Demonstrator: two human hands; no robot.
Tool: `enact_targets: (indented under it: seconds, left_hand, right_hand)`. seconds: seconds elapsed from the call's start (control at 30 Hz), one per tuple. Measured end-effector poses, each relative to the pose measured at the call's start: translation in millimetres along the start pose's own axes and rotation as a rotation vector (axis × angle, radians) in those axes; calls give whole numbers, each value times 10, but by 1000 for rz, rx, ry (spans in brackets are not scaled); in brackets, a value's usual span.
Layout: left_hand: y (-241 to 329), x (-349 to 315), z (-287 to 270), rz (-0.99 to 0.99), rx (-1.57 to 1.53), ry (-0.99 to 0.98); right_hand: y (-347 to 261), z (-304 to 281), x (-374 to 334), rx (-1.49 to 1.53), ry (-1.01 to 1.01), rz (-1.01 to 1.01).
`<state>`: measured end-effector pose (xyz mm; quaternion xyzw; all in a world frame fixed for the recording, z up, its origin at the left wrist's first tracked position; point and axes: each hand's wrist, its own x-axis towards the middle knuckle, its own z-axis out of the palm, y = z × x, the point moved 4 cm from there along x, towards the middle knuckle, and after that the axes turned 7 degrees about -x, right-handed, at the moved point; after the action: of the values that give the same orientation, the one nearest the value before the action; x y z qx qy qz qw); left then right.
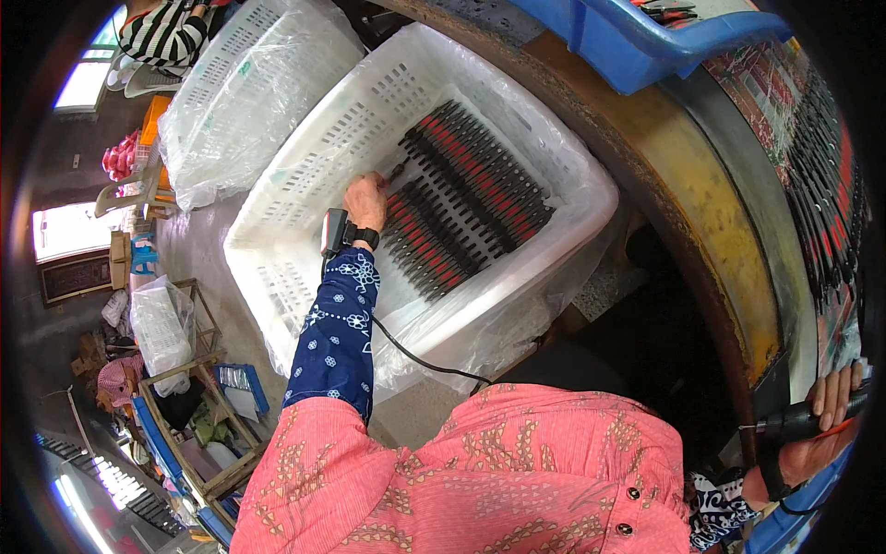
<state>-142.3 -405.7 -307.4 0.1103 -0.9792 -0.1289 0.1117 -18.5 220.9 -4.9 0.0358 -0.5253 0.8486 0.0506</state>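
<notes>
My left hand (366,202) reaches down inside a white plastic basket (305,171) with slotted walls and a clear liner. Its fingers are closed at the end of a slim black hand tool (399,172), partly hidden by the hand. Beside it, similar black tools with red parts lie in two close rows, the near row (420,242) and the far row (484,175). At the far right edge, the fingers of my right hand (833,399) wrap round a black power screwdriver (796,423), its thin metal bit pointing left.
A curved-looking workbench edge (720,231) runs along the right. It bears a blue bin (637,46) and a long row of black-and-red tools (826,185). A wrapped white basket (249,92) stands behind left. A black cable (415,355) hangs from my left wrist.
</notes>
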Motion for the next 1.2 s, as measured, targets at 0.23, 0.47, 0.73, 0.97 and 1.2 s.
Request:
enact_targets:
  seconds: [0.23,0.47,0.73,0.97,1.2]
  left_hand:
    - [20,-75,0,-5,-106,-47]
    - [59,-90,-10,5,-101,-55]
    - [89,-101,-37,33,-102,-80]
    - [-18,-72,34,68,-222,-59]
    - [-14,-53,110,107,-200,-18]
  right_hand:
    - [12,12,6,-10,-2,19]
    - [-5,-20,-19,-32,9,-13]
    - [8,-37,-24,-22,40,0]
    - [15,5,-9,-5,-62,1]
    - [-3,44,-12,-7,5,8]
